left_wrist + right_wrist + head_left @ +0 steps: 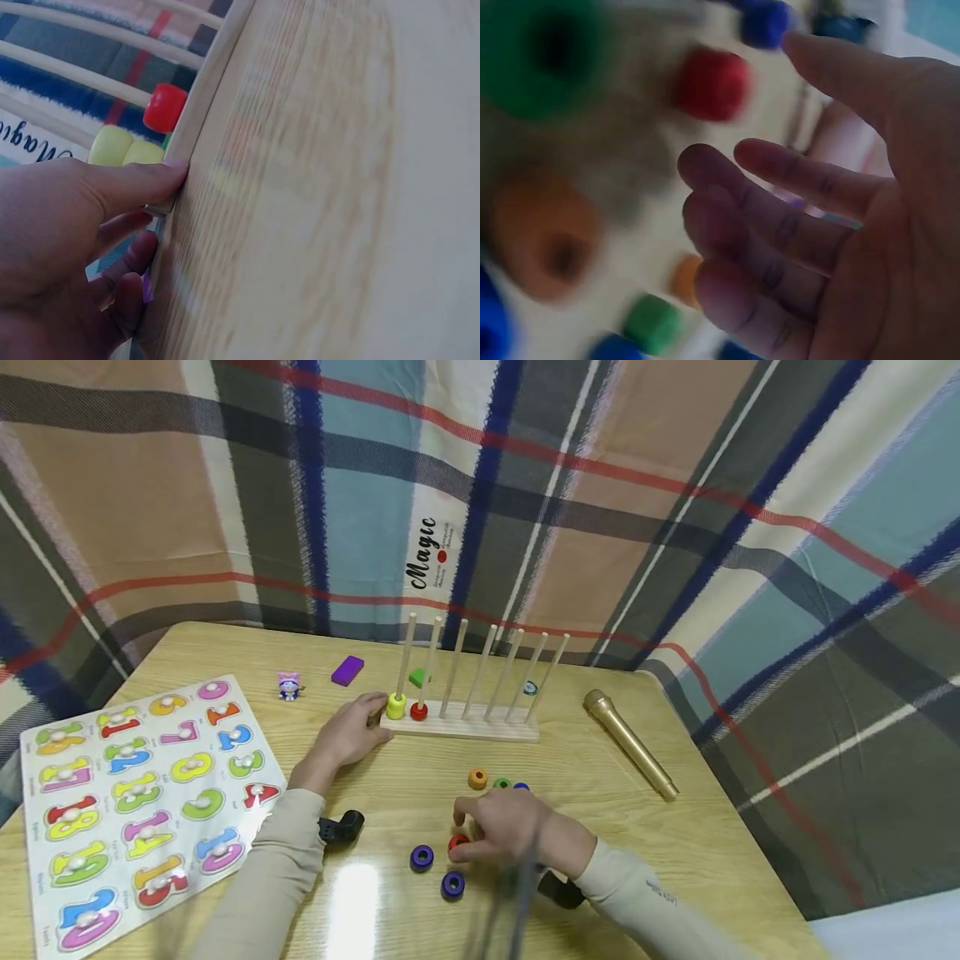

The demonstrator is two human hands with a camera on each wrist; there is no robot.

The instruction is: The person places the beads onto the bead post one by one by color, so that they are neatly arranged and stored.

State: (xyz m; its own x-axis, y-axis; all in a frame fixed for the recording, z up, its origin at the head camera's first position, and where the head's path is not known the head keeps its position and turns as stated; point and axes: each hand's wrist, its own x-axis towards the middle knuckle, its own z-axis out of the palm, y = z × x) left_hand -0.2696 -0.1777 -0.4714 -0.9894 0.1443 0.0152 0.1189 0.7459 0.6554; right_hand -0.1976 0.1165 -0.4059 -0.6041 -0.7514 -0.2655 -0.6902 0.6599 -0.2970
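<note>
Presumably for steadiness, the left hand (347, 737) grips the peg rack (480, 727) at its end; the right hand (512, 828) holds nothing, fingers wide, a red bead (457, 842) between thumb and fingertips.

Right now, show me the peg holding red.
The head view's second peg from the left, a red bead at its base. The leftmost peg, beside the left hand, holds yellow beads; five are bare.
</note>
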